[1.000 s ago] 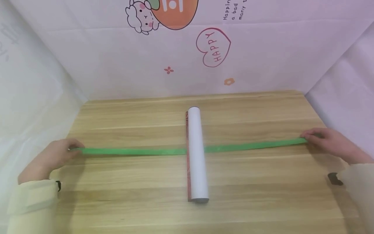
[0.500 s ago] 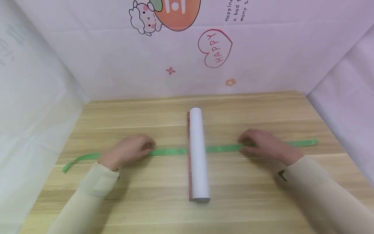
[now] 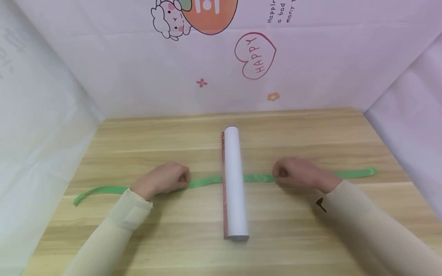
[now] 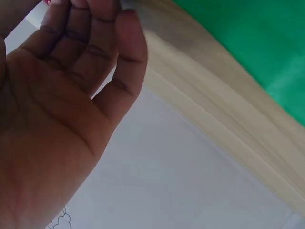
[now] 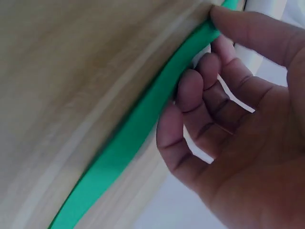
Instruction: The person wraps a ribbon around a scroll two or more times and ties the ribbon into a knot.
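Observation:
A long green ribbon (image 3: 205,181) runs crosswise over the wooden table, passing under a white paper roll (image 3: 236,184) with a red patterned edge on its left side. My left hand (image 3: 165,178) pinches the ribbon left of the roll, where the strip bends slightly; in the left wrist view its fingertips are cut off at the top. On the other side, my right hand (image 3: 298,172) holds the ribbon between thumb and index finger, as the right wrist view shows, with the other fingers (image 5: 190,90) curled beside it. Both ribbon ends lie loose beyond the hands.
The wooden table (image 3: 165,138) ends at the back against a white printed cloth (image 3: 138,76). More white cloth (image 3: 38,126) hangs at the left and right sides.
Both hands have let go of the ribbon's far ends, moved inward toward the roll, and taken hold of the ribbon nearer to it. The roll has stayed in place.

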`<state>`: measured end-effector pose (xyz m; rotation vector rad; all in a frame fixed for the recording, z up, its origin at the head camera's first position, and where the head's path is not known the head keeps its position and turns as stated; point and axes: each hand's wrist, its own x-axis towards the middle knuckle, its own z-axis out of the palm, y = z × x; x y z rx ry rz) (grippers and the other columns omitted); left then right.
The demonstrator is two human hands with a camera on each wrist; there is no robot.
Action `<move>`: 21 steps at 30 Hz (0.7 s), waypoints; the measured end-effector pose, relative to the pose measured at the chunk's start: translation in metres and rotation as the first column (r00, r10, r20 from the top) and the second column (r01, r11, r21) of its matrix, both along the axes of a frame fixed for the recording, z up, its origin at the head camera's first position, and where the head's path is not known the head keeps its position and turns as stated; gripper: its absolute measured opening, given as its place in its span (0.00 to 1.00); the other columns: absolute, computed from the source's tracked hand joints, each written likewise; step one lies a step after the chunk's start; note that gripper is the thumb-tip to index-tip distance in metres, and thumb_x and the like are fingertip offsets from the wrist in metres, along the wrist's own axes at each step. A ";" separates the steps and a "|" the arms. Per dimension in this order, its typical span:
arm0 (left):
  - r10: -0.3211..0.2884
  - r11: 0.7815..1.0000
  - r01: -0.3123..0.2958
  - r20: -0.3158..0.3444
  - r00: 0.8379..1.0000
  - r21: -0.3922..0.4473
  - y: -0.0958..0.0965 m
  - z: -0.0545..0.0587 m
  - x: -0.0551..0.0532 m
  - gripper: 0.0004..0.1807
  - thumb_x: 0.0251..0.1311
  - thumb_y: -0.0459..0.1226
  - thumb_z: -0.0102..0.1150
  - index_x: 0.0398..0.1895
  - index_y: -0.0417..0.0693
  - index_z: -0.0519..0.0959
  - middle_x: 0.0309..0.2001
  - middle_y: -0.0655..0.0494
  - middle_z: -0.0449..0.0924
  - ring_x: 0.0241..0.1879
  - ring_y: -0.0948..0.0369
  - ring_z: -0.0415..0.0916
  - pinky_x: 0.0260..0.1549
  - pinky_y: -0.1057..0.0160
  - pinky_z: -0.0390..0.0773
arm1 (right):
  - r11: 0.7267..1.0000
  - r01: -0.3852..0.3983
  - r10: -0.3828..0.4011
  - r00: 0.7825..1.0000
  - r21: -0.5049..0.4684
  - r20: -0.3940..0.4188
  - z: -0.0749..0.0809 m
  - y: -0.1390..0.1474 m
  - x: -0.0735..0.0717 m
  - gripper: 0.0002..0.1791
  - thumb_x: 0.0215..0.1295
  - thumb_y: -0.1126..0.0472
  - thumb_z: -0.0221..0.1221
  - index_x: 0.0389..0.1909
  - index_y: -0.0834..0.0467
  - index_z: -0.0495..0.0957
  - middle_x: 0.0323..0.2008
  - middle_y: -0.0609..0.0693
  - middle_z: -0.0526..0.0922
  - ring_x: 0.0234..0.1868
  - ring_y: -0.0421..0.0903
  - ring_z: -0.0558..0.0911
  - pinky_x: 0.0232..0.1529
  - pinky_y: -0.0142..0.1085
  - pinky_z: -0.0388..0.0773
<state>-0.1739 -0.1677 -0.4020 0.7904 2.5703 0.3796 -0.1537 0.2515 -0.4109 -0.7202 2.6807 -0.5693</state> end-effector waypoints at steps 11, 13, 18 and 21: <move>-0.010 0.999 0.011 -0.017 1.000 0.044 0.006 0.005 0.001 0.04 0.73 0.34 0.55 0.43 0.48 0.80 0.34 0.59 0.81 0.32 0.63 0.72 0.39 0.62 0.78 | 1.000 -0.011 0.011 1.000 0.021 0.026 0.005 -0.031 -0.001 0.08 0.70 0.55 0.66 0.44 0.54 0.82 0.34 0.42 0.81 0.36 0.40 0.76 0.44 0.38 0.77; -0.016 0.999 0.017 -0.025 1.000 0.047 0.005 0.005 0.001 0.05 0.74 0.34 0.56 0.45 0.47 0.81 0.36 0.58 0.83 0.33 0.63 0.73 0.40 0.60 0.79 | 0.999 -0.008 0.006 0.998 0.033 0.058 0.007 -0.035 -0.003 0.04 0.71 0.57 0.65 0.37 0.52 0.82 0.33 0.42 0.82 0.35 0.40 0.76 0.43 0.37 0.77; -0.050 0.997 0.050 -0.013 0.999 0.062 -0.004 0.004 0.000 0.07 0.72 0.33 0.59 0.33 0.47 0.81 0.27 0.61 0.74 0.29 0.64 0.67 0.36 0.62 0.74 | 0.999 -0.033 0.030 0.996 0.038 0.082 0.008 -0.038 -0.004 0.07 0.73 0.61 0.62 0.32 0.50 0.82 0.36 0.44 0.83 0.38 0.41 0.77 0.45 0.39 0.79; -0.040 0.995 0.038 0.019 0.999 0.091 -0.012 0.005 0.001 0.13 0.73 0.35 0.59 0.26 0.49 0.78 0.23 0.62 0.68 0.26 0.65 0.64 0.32 0.64 0.70 | 0.999 -0.045 0.044 0.998 0.011 0.044 0.007 -0.033 -0.004 0.05 0.74 0.62 0.61 0.36 0.51 0.82 0.39 0.43 0.83 0.39 0.40 0.77 0.46 0.39 0.79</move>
